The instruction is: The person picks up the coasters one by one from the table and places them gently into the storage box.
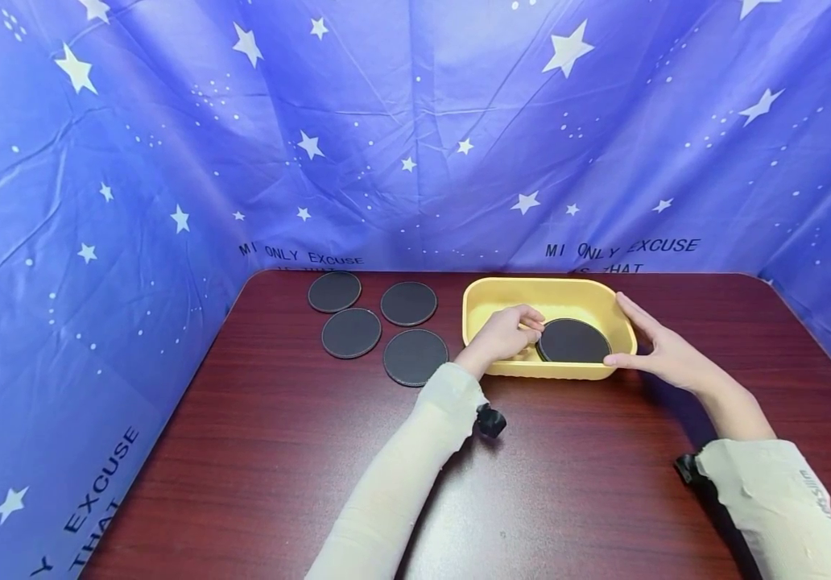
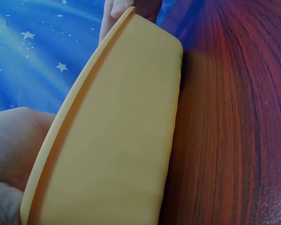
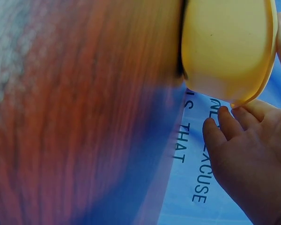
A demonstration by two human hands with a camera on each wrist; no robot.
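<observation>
A yellow plastic bin (image 1: 549, 370) stands near the table's back edge. Inside its right half lies a round black coaster (image 1: 573, 341) with stitching round its edge. My left hand (image 1: 506, 332) reaches over the front rim and pinches the coaster's left edge; in the left wrist view the bin's front wall (image 2: 107, 122) hides the fingertips. My right hand (image 1: 665, 354) holds the bin's right end, thumb on the front rim and fingers at the far corner. In the right wrist view its other fingers (image 3: 227, 124) spread beside the bin.
Left of the bin, several black coasters lie flat and apart on the dark red wooden table (image 1: 270, 451): two front ones (image 1: 416, 357), (image 1: 352, 333) and two back ones (image 1: 408, 304), (image 1: 334, 292). A blue star-printed curtain (image 1: 415, 145) surrounds the table's back and sides.
</observation>
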